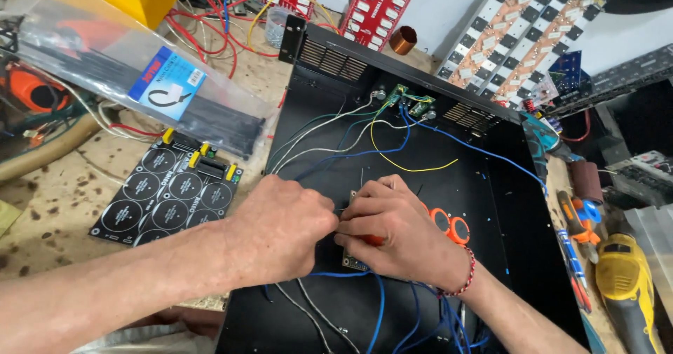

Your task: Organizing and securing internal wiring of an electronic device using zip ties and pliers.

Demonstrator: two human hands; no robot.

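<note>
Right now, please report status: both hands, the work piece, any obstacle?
Left hand and right hand closed together over small circuit board inside black metal chassis. Orange-handled scissors under right hand. Loose blue and white wires crowd the spot.

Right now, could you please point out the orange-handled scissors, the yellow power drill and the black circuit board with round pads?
Orange-handled scissors (452, 226): head view, on an orange finger loop.
Yellow power drill (626, 280): head view, on its yellow body.
Black circuit board (170, 193): head view, on its middle, among the round pads.
</note>
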